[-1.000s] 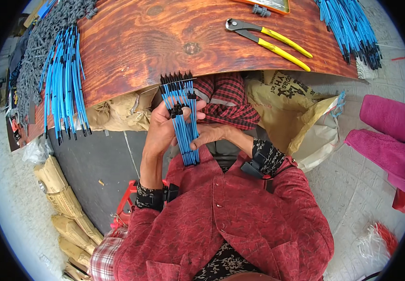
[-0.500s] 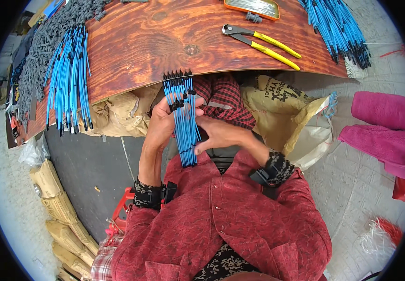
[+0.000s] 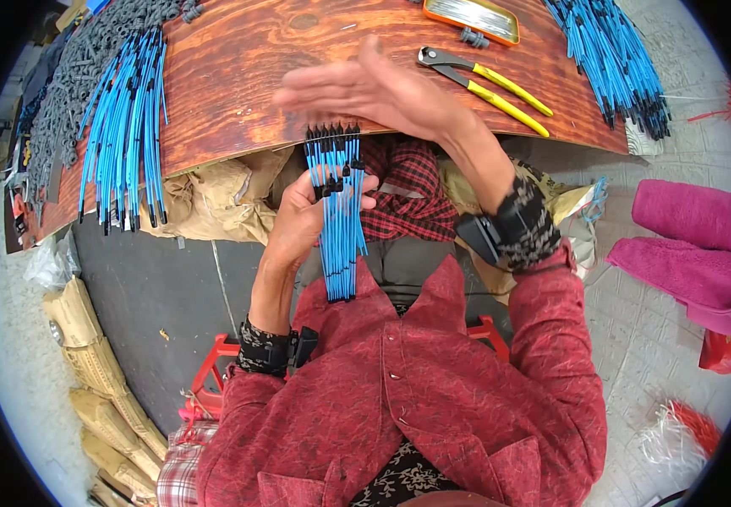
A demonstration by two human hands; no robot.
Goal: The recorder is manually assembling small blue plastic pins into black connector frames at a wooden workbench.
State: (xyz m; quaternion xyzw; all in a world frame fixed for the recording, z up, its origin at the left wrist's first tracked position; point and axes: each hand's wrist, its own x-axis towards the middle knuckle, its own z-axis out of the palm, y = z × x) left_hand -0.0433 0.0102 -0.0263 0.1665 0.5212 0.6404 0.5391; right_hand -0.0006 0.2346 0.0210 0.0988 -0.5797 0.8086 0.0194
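Note:
A bundle of thin blue rods [image 3: 342,245] with black tips and black fittings hangs upright in front of my lap. My left hand [image 3: 304,213] is closed around its upper part, with fingertips showing on the bundle's right side. Black tips line up along the top, just at the table's edge. Above and to the right of the bundle, my right hand [image 3: 374,91] is raised over the table edge, flat, fingers stretched out and slightly blurred, holding nothing. The bundle's lower end reaches down to my red jacket [image 3: 399,363].
On the wooden table [image 3: 238,76] lie yellow-handled pincers [image 3: 488,89] and an orange tray [image 3: 473,19] of thin metal pieces. Blue rods are piled at left [image 3: 124,127] and right [image 3: 615,68], beside grey fittings [image 3: 69,101]. Pink towels [image 3: 687,245] lie at right.
My right hand has left the side of the bundle and risen up over the table edge, its fingers now stretched flat. My left hand keeps its hold on the rods.

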